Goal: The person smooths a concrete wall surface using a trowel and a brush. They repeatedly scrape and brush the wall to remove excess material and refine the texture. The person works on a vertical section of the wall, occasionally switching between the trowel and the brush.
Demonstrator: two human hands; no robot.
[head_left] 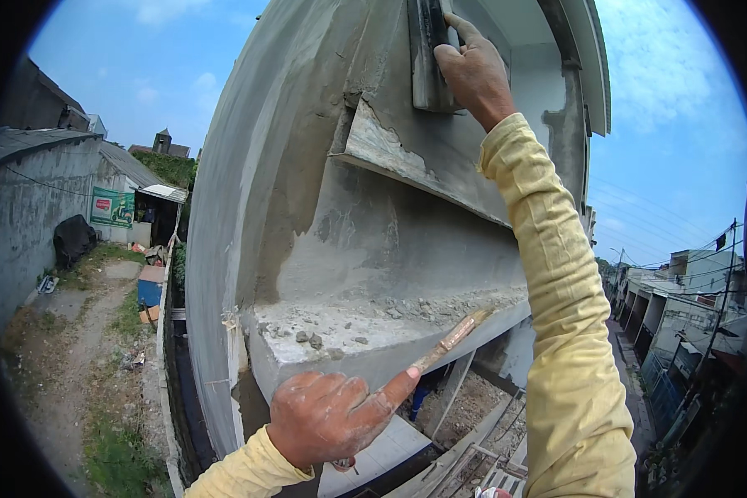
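Observation:
My right hand (477, 76) is raised high against the grey plastered wall (332, 66). Its fingers wrap the handle of a plastering trowel (428, 70), whose long flat blade stands upright along the wall face. Lower down, my left hand (328, 419) is closed round the handle of a paintbrush (456, 334). The brush points up and right, its pale bristles near the front edge of a concrete ledge (373, 347). Crumbs of mortar (310, 339) lie scattered over that ledge. Between the two hands, a slanting concrete lip (390, 158) juts out, with a broken, rough upper face.
The work is high up. Below the ledge are rubble (465, 407), planks and a white panel (386, 452). At left, a dirt yard (100, 332) runs beside a grey wall and shed. A street with houses (681, 290) and overhead wires lies at right.

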